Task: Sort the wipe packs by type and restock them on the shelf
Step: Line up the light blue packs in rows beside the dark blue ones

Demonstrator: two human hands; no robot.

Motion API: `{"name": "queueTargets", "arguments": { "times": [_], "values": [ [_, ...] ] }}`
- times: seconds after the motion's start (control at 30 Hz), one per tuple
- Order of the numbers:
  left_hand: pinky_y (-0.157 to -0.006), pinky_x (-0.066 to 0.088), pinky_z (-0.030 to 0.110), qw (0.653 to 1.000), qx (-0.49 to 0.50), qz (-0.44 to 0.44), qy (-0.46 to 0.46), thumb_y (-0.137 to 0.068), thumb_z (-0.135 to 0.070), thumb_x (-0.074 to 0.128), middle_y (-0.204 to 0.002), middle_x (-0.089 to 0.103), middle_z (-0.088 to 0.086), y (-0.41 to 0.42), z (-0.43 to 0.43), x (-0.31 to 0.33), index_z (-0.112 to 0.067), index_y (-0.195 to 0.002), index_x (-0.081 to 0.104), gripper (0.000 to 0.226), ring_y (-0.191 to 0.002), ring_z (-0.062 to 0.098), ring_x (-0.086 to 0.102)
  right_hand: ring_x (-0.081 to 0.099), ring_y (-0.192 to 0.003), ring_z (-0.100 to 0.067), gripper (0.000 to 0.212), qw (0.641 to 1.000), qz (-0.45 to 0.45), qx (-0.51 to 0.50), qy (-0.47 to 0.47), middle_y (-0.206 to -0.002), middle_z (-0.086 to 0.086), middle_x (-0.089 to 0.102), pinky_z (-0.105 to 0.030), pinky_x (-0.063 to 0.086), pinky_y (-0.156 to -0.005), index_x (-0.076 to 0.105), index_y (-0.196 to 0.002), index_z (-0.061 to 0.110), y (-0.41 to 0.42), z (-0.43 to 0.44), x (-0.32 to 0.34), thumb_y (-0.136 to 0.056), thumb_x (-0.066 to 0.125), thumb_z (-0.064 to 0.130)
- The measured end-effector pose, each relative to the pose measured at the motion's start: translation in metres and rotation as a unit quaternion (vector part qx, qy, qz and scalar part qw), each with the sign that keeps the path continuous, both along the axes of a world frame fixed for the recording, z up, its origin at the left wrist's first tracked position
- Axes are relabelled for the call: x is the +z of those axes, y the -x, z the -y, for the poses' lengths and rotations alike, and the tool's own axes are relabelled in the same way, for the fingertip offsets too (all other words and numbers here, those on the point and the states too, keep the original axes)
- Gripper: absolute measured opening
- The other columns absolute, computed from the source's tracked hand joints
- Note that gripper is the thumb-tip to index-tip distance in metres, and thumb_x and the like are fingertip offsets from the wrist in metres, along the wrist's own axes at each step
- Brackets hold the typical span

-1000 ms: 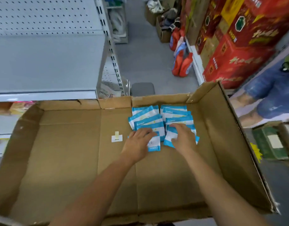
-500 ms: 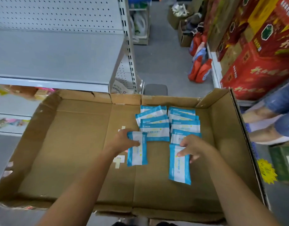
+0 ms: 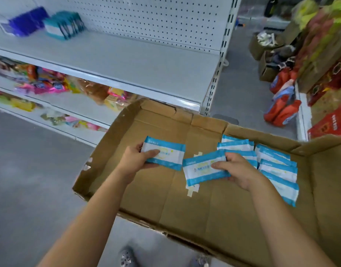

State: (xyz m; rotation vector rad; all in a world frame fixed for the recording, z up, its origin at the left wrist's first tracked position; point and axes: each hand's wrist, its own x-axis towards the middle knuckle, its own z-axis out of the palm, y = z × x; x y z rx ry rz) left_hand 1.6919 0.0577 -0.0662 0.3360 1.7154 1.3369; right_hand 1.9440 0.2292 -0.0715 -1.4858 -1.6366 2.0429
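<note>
No legible text, even on the wipe packs (image 3: 198, 170)

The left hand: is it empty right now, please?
No, the left hand holds a blue-and-white wipe pack over the cardboard box.

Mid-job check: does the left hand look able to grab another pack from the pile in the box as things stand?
Probably not yet. The left hand grips one wipe pack, and the right hand, holding a second pack, sits between it and the pile.
</note>
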Motion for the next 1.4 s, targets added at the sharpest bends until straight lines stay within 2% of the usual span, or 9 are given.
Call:
{"name": "queueTargets", "arguments": {
  "times": [0.13,0.3,0.5,0.7,0.9,1.03,1.13,1.27,1.4],
  "values": [
    [-0.088,0.06,0.044,0.998,0.04,-0.017,-0.044,-0.087,-0.013,0.075,-0.11,0.074,0.013,0.068,0.059,0.013,-0.002,-0.118,0.064,0.034,-0.099,0.028,0.074,0.074,-0.079,-0.015,0.013,0.997,-0.036,-0.052,-0.041,-0.091,-0.007,0.077,-0.034,0.059,-0.074,0.067,-0.089,0.013,0.076,0.039,0.013,-0.085,0.072,0.001],
    [-0.081,0.062,0.04,0.993,0.092,-0.03,-0.069,-0.087,-0.014,0.076,-0.104,0.075,0.006,0.157,0.133,0.021,-0.006,-0.113,0.065,0.029,-0.093,0.023,0.076,0.074,-0.076,-0.011,0.015,0.989,-0.105,-0.089,-0.061,-0.094,-0.005,0.077,-0.022,0.058,-0.06,0.068,-0.093,0.012,0.178,0.109,0.025,-0.087,0.07,-0.001],
    [-0.085,0.06,0.039,0.99,0.114,-0.02,-0.082,-0.089,-0.017,0.074,-0.109,0.075,0.009,0.256,0.206,0.015,-0.008,-0.115,0.065,0.029,-0.097,0.025,0.075,0.074,-0.086,-0.017,0.019,0.983,-0.155,-0.086,-0.036,-0.099,-0.005,0.076,-0.028,0.062,-0.077,0.067,-0.1,0.009,0.281,0.184,0.032,-0.087,0.068,-0.005],
    [-0.084,0.061,0.037,0.986,0.139,-0.013,-0.094,-0.093,-0.013,0.07,-0.106,0.077,0.009,0.324,0.238,0.006,-0.006,-0.114,0.066,0.023,-0.097,0.026,0.074,0.074,-0.085,-0.019,0.019,0.985,-0.145,-0.068,-0.057,-0.102,-0.01,0.075,-0.031,0.061,-0.08,0.067,-0.097,0.007,0.366,0.209,0.034,-0.088,0.065,-0.009],
    [-0.082,0.062,0.036,0.983,0.161,-0.014,-0.091,-0.091,-0.013,0.071,-0.107,0.076,0.007,0.408,0.238,-0.006,-0.009,-0.114,0.064,0.025,-0.097,0.024,0.074,0.074,-0.094,-0.025,0.021,0.984,-0.142,-0.081,-0.065,-0.097,-0.003,0.078,-0.046,0.058,-0.09,0.069,-0.098,0.009,0.461,0.198,0.015,-0.085,0.07,-0.007],
    [-0.079,0.062,0.032,0.981,0.158,-0.026,-0.109,-0.092,-0.01,0.069,-0.104,0.077,0.005,0.48,0.215,-0.006,-0.011,-0.112,0.065,0.02,-0.095,0.022,0.075,0.074,-0.096,-0.028,0.021,0.982,-0.159,-0.078,-0.067,-0.101,-0.009,0.077,-0.049,0.057,-0.092,0.07,-0.1,0.011,0.538,0.175,0.006,-0.085,0.07,-0.004],
    [-0.085,0.061,0.036,0.984,0.148,-0.026,-0.1,-0.093,-0.01,0.068,-0.103,0.077,0.004,0.535,0.195,0.002,-0.011,-0.11,0.065,0.017,-0.099,0.024,0.074,0.073,-0.097,-0.03,0.02,0.979,-0.17,-0.086,-0.072,-0.102,-0.012,0.076,-0.05,0.057,-0.091,0.071,-0.101,0.011,0.595,0.156,0.01,-0.084,0.072,-0.001],
    [-0.083,0.062,0.034,0.982,0.141,-0.044,-0.116,-0.093,-0.009,0.067,-0.107,0.076,0.009,0.608,0.163,0.021,-0.005,-0.114,0.064,0.021,-0.101,0.028,0.073,0.073,-0.098,-0.031,0.021,0.977,-0.18,-0.082,-0.082,-0.1,-0.01,0.077,-0.046,0.057,-0.09,0.072,-0.102,0.01,0.659,0.13,0.029,-0.085,0.07,-0.003],
    [-0.083,0.061,0.035,0.979,0.132,-0.058,-0.146,-0.093,-0.008,0.067,-0.107,0.076,0.012,0.663,0.129,0.037,-0.005,-0.112,0.065,0.019,-0.099,0.03,0.073,0.073,-0.095,-0.032,0.02,0.974,-0.176,-0.088,-0.115,-0.097,-0.009,0.077,-0.049,0.058,-0.086,0.072,-0.098,0.015,0.71,0.103,0.052,-0.085,0.07,-0.001]
  ]
}}
